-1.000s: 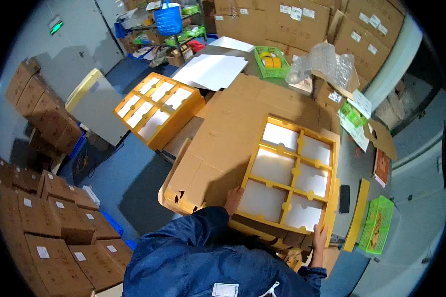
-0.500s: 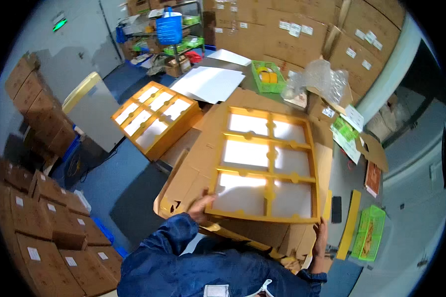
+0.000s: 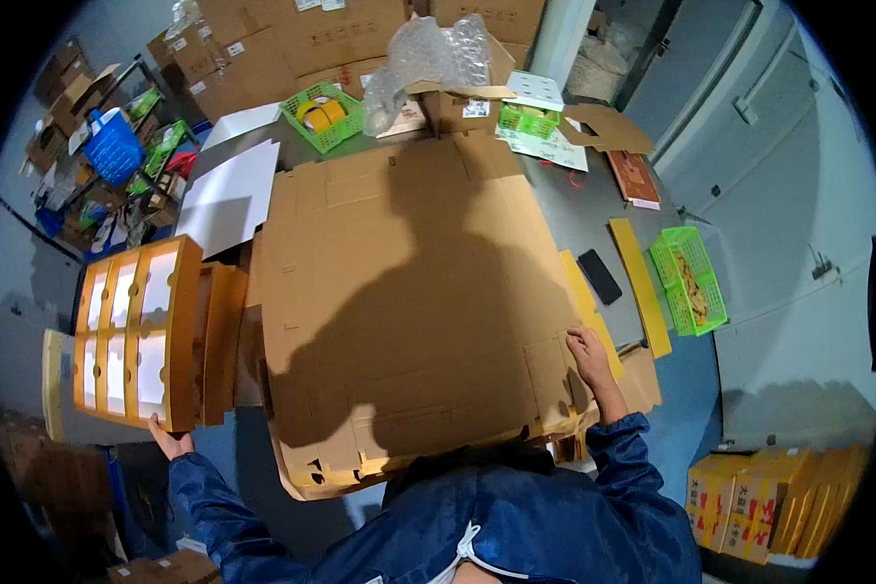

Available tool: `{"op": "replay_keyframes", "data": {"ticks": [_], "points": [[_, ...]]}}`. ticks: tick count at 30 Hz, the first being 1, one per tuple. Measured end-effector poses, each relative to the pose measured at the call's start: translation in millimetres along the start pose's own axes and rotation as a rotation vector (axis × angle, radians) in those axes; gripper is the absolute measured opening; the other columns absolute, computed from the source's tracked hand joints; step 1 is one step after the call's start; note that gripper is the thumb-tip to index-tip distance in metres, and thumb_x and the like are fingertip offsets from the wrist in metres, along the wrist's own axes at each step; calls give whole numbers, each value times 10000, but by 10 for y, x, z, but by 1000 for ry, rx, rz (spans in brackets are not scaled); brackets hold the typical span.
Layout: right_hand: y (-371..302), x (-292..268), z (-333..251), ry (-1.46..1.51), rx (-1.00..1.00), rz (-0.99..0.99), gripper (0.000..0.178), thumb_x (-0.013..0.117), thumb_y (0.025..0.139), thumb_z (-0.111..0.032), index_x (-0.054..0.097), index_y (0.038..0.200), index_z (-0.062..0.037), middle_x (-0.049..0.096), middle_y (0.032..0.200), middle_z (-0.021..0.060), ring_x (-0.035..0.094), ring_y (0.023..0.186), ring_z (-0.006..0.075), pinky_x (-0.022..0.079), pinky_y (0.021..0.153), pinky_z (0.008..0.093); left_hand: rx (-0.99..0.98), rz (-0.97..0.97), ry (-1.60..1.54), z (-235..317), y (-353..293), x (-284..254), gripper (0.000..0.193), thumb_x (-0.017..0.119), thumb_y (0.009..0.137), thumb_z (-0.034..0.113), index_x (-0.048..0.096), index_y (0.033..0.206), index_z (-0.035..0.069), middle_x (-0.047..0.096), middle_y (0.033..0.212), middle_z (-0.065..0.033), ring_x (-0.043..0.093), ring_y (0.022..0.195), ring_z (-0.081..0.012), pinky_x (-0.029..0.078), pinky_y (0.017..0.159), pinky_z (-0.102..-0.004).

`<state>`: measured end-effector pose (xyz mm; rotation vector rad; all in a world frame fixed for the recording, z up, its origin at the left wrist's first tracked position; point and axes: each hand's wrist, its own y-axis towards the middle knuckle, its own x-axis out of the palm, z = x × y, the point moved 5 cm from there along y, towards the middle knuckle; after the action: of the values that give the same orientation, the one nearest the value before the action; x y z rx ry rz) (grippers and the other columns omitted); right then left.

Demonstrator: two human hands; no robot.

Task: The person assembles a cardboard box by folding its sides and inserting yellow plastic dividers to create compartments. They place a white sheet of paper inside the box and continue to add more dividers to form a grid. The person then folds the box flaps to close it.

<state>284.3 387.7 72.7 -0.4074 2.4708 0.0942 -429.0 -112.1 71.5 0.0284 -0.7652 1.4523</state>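
Note:
My left hand [image 3: 170, 440] grips the near edge of an orange-yellow divided box [image 3: 177, 336] at the far left. The box is tilted, its several compartments showing white bottoms and notched dividers. Behind and under it stands another box [image 3: 222, 336] of the same colour, partly hidden. My right hand [image 3: 591, 358] hovers or rests near the right edge of a large flat cardboard sheet [image 3: 399, 273], its fingers curled in and nothing visible in them. Right beside that hand lies a yellow strip [image 3: 594, 316]. My shadow covers much of the cardboard.
To the right are a black phone [image 3: 600, 276], a long yellow strip [image 3: 640, 287] and a green basket [image 3: 689, 282]. White sheets [image 3: 226, 200], a green basket with tape rolls [image 3: 323, 117] and bubble wrap [image 3: 433, 63] lie at the back. Yellow cartons [image 3: 764, 501] stand low right.
The divided box has gone from the middle of the cardboard to the far left, on the other box, with my left hand. My right hand has let go of it. The view has turned right.

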Motion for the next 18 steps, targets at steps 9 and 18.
{"op": "replay_keyframes", "data": {"ticks": [9, 18], "points": [[-62, -40, 347, -181, 121, -3, 325, 610, 830, -188, 586, 1075, 23, 572, 1083, 207, 593, 981, 310, 506, 820, 364, 11, 385, 314, -380, 773, -271, 453, 574, 865, 275, 523, 1185, -41, 567, 1180, -178, 581, 1016, -300, 483, 833, -394], [1293, -144, 1106, -452, 157, 35, 460, 623, 803, -241, 541, 1200, -22, 564, 1201, 205, 576, 1069, 324, 458, 906, 383, 1006, 821, 1289, -238, 152, 739, 456, 619, 882, 235, 523, 1139, -129, 585, 1096, -243, 578, 1028, -368, 497, 850, -404]]}}
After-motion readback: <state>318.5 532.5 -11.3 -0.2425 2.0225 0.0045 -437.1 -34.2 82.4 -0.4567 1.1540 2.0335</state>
